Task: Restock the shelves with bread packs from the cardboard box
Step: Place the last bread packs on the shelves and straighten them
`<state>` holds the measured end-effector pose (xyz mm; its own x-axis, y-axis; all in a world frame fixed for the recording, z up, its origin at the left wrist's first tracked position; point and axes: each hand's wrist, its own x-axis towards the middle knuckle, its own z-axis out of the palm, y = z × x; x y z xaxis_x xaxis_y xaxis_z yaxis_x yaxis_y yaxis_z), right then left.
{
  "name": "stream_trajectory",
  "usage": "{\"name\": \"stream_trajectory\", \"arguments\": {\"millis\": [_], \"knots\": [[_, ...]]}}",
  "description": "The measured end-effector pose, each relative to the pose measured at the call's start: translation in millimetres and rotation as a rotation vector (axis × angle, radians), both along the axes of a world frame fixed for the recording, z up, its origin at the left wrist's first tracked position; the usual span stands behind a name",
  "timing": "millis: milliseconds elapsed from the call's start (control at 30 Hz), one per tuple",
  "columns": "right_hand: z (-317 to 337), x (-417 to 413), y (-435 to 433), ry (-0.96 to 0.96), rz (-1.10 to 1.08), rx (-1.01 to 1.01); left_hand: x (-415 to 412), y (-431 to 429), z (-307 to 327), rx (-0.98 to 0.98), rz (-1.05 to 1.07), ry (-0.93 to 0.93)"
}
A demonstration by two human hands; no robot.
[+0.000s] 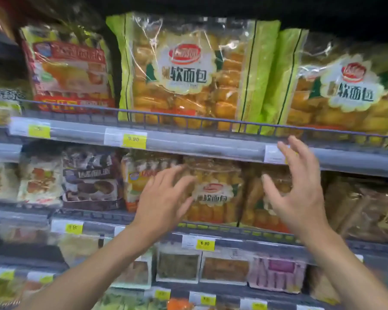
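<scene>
A large green-edged bread pack point(188, 72) stands upright on the upper shelf point(188, 144), with a second one point(345, 90) to its right. On the middle shelf below stands a smaller bread pack point(213, 193) of the same brand. My left hand point(164, 200) and my right hand point(300, 191) are raised in front of that middle shelf, one on each side of the smaller pack. Both have fingers spread and hold nothing. I cannot tell whether they touch a pack. The cardboard box is not in view.
A red-labelled bread pack point(70, 68) stands at the upper left. A dark chocolate pack point(90, 177) and pale packs point(38, 182) fill the middle shelf's left. Boxed cakes point(224, 267) line the lower shelf. Yellow price tags point(133, 138) run along the shelf edges.
</scene>
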<state>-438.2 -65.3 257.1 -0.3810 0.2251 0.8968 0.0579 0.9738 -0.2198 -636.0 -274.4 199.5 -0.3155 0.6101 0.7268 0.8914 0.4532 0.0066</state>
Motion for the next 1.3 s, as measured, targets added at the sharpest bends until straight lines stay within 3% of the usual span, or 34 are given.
{"name": "stream_trajectory", "arguments": {"millis": [100, 167, 333, 533, 867, 1000, 1200, 1300], "knots": [[-30.8, -6.6, -0.8, 0.192, 0.025, 0.115, -15.0, 16.3, -34.4, 0.148, -0.045, -0.206], [-58.4, -13.4, -5.7, 0.223, 0.048, 0.15, -18.7, 27.0, -49.5, 0.265, -0.082, -0.352], [-119.8, -46.7, -8.7, -0.075, 0.046, -0.183, -43.1, 48.9, -76.6, 0.405, -0.127, -0.804], [-136.0, -57.4, 0.6, -0.226, -0.034, -0.257, -48.4, 61.0, -69.2, 0.306, -0.255, -0.867], [-135.0, -50.7, 2.7, -0.178, -0.052, -0.236, -35.8, 66.9, -69.0, 0.255, -0.315, -0.941], [-139.2, -36.5, 6.5, -0.053, -0.031, -0.202, -34.8, 71.1, -63.5, 0.223, -0.331, -1.026], [-133.0, 10.8, 51.5, 0.204, -0.32, -0.238, -32.9, 69.0, -59.9, 0.298, -0.427, -1.164], [-135.0, 24.1, 72.2, 0.035, -0.441, -0.414, -35.4, 75.6, -64.2, 0.314, -0.42, -1.189]]}}
